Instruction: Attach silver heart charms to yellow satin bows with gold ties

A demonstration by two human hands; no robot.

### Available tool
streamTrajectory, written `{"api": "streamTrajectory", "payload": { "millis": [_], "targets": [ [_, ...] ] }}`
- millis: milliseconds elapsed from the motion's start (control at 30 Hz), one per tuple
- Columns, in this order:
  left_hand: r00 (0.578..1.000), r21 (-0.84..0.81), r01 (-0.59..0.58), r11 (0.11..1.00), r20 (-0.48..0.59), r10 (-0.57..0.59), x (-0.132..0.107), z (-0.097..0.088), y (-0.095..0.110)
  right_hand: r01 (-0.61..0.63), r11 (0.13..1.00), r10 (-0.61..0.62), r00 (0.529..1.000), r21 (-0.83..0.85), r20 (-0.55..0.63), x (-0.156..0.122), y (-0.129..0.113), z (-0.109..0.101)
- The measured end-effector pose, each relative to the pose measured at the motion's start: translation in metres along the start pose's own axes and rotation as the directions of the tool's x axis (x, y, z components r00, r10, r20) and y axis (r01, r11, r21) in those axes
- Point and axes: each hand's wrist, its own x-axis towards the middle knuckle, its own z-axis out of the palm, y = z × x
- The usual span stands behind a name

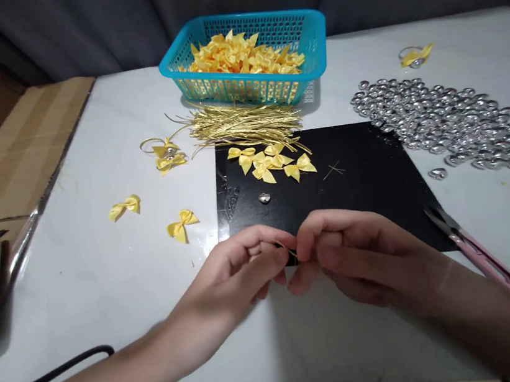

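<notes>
Over the front edge of the black mat (360, 202), my left hand (241, 268) pinches a thin gold wire tie (287, 248) between thumb and fingertips. My right hand (357, 253) is closed at the other side of the same tie, its fingertips nearly touching those of the left. Most of the tie is hidden by the fingers. Just beyond them a silver heart bead (264, 198) lies on the mat. Behind that bead is a small group of yellow ribbon bows (270, 161).
A blue basket (245, 82) of bows stands at the back, before a bundle of gold ties (246, 123). Silver heart beads (438, 120) spread at right, near pink-handled scissors (484, 255). Left are loose bows (183, 227) and bow-and-bead pieces (169, 155). Cut wire bits (334, 170) lie on the mat.
</notes>
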Motion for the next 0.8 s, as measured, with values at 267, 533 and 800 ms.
{"api": "streamTrajectory", "payload": {
  "millis": [267,533,800],
  "targets": [
    [0.988,-0.257,0.053,0.965,0.153,-0.013,0.000,0.002,0.006,0.037,0.991,-0.021,0.993,0.132,-0.117,0.000,-0.001,0.003],
    [0.997,-0.033,0.057,0.998,0.054,-0.056,0.006,0.012,0.001,0.030,1.000,-0.028,0.955,0.000,-0.294,0.004,0.004,0.000],
    [0.999,0.210,0.023,0.977,-0.048,-0.014,0.001,0.006,-0.004,0.226,0.971,-0.236,0.861,-0.077,-0.451,0.007,0.003,-0.002]
  ]
}}
